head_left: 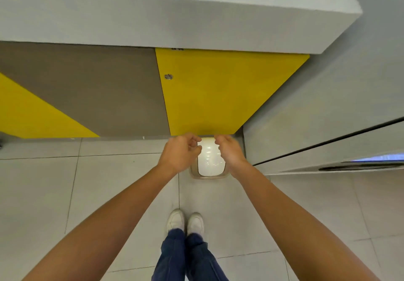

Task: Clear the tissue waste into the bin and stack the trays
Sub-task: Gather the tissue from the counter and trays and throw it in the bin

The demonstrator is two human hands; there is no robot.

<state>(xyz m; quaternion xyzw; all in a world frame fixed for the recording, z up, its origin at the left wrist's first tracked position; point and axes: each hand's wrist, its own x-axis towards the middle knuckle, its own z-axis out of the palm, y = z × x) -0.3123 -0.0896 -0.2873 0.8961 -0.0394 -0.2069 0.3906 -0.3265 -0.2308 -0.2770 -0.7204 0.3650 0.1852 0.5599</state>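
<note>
A grey bench (175, 13) overhung a yellow cabinet door (218, 92) with a small round lock (168, 76); pale floor tiles (109, 182) lay below.

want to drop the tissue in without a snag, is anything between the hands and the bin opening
Nothing visible blocks it. The left hand and right hand hover right above the bin on the floor, its white-lined mouth open between them. No tissue shows in either hand.

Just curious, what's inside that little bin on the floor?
Only a shiny white liner or lid shows in the bin. Both hands hover above, covering its far end. No tissue visible.
</note>
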